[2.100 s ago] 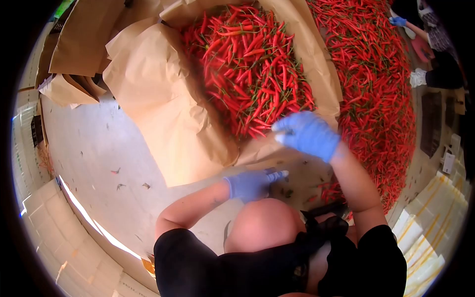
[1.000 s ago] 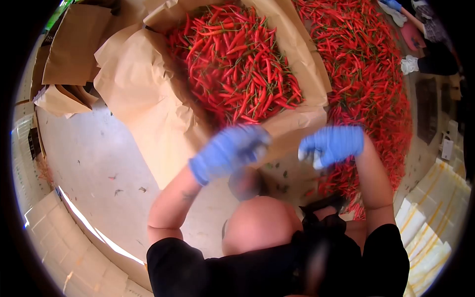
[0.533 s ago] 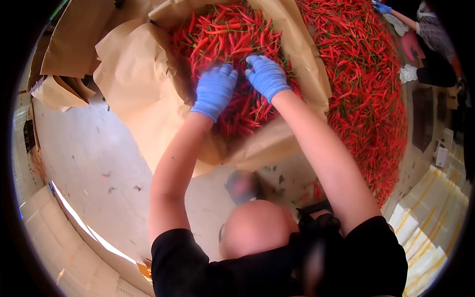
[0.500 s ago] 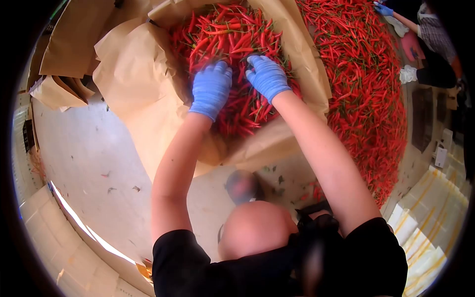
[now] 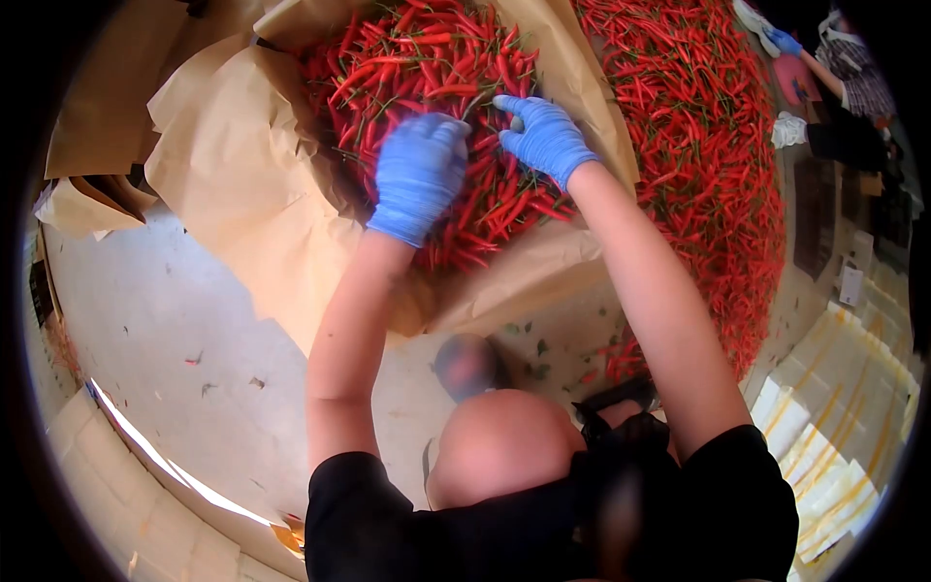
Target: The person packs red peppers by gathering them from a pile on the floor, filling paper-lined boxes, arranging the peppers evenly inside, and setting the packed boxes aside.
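Observation:
Red chillies with green stems (image 5: 427,58) fill a container lined with brown paper (image 5: 242,165). My left hand (image 5: 420,175), in a blue glove, is over the near left part of these chillies, its fingers curled down and blurred; what they hold, if anything, is hidden. My right hand (image 5: 545,136), also gloved in blue, is just to the right over the same chillies. Its index finger points left and its thumb is apart from it, with nothing plainly held between them. The two hands do not touch.
A large heap of red chillies (image 5: 698,145) lies right of the container. Another person's gloved hand (image 5: 784,42) is at the upper right. White boxes (image 5: 824,417) stand at the lower right, folded brown paper (image 5: 107,107) at the upper left. Leaf bits dot the grey floor (image 5: 184,310).
Both hands have gone from the container's near edge onto the chillies inside. Since half a second ago my right hand has shifted slightly right and its fingers have spread. The view has shifted a little.

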`<action>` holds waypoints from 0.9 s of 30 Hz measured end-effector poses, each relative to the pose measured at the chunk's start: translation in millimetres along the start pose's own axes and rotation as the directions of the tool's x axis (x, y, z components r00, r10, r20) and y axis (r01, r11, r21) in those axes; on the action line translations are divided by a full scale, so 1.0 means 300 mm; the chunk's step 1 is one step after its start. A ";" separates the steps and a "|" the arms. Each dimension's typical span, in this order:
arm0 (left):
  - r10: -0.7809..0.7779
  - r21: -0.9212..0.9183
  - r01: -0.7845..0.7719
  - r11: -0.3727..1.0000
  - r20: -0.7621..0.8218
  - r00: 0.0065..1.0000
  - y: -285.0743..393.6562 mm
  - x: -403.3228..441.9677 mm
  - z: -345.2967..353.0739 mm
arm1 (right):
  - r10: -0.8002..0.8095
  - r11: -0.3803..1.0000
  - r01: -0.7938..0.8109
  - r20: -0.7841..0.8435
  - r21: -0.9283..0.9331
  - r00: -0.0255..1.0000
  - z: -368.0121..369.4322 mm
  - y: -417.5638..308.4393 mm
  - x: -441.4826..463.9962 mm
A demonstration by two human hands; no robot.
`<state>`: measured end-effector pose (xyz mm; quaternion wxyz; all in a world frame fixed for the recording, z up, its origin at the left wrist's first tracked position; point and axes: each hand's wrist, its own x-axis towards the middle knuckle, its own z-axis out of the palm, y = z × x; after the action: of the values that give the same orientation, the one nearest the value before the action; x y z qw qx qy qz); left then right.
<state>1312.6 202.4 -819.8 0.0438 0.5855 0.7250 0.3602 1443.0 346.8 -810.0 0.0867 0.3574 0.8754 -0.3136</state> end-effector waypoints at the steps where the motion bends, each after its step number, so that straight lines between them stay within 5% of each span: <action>1: -0.086 0.052 0.079 0.996 0.143 0.986 0.027 0.000 0.042 | 0.006 1.000 -0.006 0.001 -0.003 1.000 0.003 -0.007 -0.003; 3: -0.312 0.242 0.234 0.942 0.369 0.875 0.032 0.009 0.106 | 0.033 0.996 -0.040 -0.086 -0.078 0.996 0.010 -0.039 -0.014; 5: -0.377 0.342 0.248 0.906 0.387 0.842 0.022 0.045 0.128 | -0.015 0.959 -0.048 -0.221 -0.278 0.975 0.037 -0.054 -0.026; 8: -0.489 0.451 0.296 0.842 0.404 0.773 0.021 0.071 0.155 | 0.082 0.932 -0.109 -0.092 -0.345 0.992 0.024 -0.049 0.020; 11: -0.359 0.233 0.302 0.924 0.261 0.896 -0.002 0.074 0.174 | 0.011 0.969 -0.046 -0.144 -0.242 0.989 0.020 0.012 0.026; 13: -0.403 0.218 0.347 0.912 0.330 0.854 0.008 0.108 0.175 | -0.023 0.990 -0.005 -0.193 -0.141 0.981 0.011 0.040 0.013; 15: -0.449 0.205 0.400 0.893 0.375 0.811 0.011 0.130 0.188 | 0.108 0.983 -0.070 -0.225 0.170 0.968 0.007 0.055 -0.013; 16: -0.445 0.203 0.396 0.895 0.379 0.811 0.010 0.131 0.201 | 0.114 0.982 -0.075 -0.227 0.170 0.967 0.011 0.062 -0.029; 18: -0.444 0.122 0.429 0.895 0.330 0.833 -0.005 0.138 0.220 | 0.218 0.841 -0.066 -0.224 0.537 0.950 0.019 0.074 -0.055; 20: -0.348 -0.171 0.408 0.897 0.296 0.889 -0.039 0.120 0.218 | 0.234 0.875 -0.111 -0.212 0.471 0.949 -0.028 0.043 -0.115; 22: -0.530 -0.518 0.629 0.580 0.347 0.774 -0.067 0.112 0.205 | 0.186 0.888 -0.040 -0.279 0.457 0.942 -0.054 0.032 -0.143; 24: -0.581 -0.796 0.558 0.233 0.347 0.737 -0.023 0.123 0.040 | 0.168 0.859 0.005 -0.290 0.513 0.942 -0.052 0.029 -0.152; 26: -0.518 -0.823 0.500 0.269 0.314 0.796 0.026 0.103 -0.143 | 0.036 0.930 0.056 -0.241 0.364 0.970 -0.056 0.022 -0.148; 27: -0.419 -0.747 0.599 0.290 0.463 0.781 0.087 0.068 -0.218 | 0.034 0.929 0.058 -0.239 0.367 0.970 -0.054 0.014 -0.140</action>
<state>1295.8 191.2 -749.5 0.5090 0.2462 0.5802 0.5862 1477.5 335.1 -783.5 -0.0915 0.3972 0.8066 -0.4281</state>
